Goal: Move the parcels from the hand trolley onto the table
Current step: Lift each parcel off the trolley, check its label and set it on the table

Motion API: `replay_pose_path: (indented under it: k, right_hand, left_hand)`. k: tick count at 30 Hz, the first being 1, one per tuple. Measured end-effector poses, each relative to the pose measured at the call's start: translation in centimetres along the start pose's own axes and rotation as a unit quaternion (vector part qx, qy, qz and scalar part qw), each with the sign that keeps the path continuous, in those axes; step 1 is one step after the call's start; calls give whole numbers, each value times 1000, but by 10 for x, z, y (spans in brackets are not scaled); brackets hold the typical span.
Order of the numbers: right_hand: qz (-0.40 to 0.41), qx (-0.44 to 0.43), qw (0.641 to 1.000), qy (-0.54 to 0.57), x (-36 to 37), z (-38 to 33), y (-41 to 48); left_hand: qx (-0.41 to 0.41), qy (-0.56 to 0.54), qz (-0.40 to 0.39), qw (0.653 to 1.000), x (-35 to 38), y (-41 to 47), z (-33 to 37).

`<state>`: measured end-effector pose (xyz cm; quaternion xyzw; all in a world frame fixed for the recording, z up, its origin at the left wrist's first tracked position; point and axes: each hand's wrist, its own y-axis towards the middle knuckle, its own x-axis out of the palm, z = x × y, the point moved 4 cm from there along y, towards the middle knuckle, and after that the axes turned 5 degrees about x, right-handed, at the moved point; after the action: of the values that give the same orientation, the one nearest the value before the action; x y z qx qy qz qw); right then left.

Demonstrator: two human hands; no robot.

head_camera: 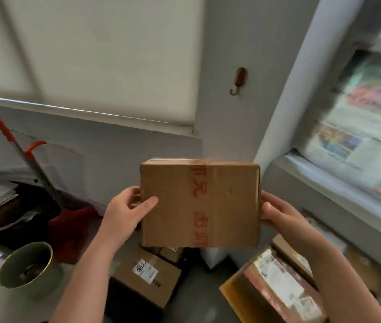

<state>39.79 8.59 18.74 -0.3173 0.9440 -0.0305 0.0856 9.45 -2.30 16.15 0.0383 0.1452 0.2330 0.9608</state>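
Observation:
A brown cardboard parcel [200, 202] with a strip of red-printed tape across it is held up in front of me. My left hand [126, 209] grips its left edge, thumb on the front face. My right hand [278, 214] grips its right edge. Below it, low on the floor, sits another cardboard parcel [146, 279] with a white label, and a smaller box behind it. At lower right, several parcels [275, 283] with labels lie on a wooden table edge [228, 291]. The hand trolley itself is not clearly visible.
A green bucket [27, 266] stands at lower left. A red dustpan [68, 231] and orange-handled poles [25, 157] lean on the wall by a dark pile of papers. Newspaper covers the window at right [357, 138]. A hook [238, 81] hangs on the wall.

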Motion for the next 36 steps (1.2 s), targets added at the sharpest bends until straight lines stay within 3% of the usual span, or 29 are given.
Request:
replay_pose_path:
  k: [3,7,9,12,17,20,23,25,31,36]
  right_hand:
    - [5,-23,1000,-7,-47,4,-67]
    - [34,-19,999,6,-96,21,-152]
    - [97,-2,995,21,-116,32,-192]
    - [245,73,966,41,-136,49,-243]
    - [450,177,875,29,-145,64,-308]
    - [434,179,883,5,-134,69,-344]
    - [360,191,913,-34,-116,66,-377]
    - [362,203,909,-28,-111,69,-395]
    - [543,278,788,84,-93,117,-440]
    - [539,380,732,172,-75,163,-492]
  left_hand:
    - [-30,8,-18,999,66,-14,27]
    - [-71,-160,-144,974,133,-53,59]
    - [-31,-176,-229,957,161,-75,69]
    - [-8,-113,-325,939,201,-103,80]
    - [-44,-33,-349,936,257,-133,91]
    - [-81,30,-367,926,282,-143,87]
    - [-141,28,-381,913,289,-155,85]
    - [-156,7,-393,906,287,-165,84]
    - [-61,-23,-499,864,293,-216,77]
    - [-82,34,-523,847,330,-264,56]
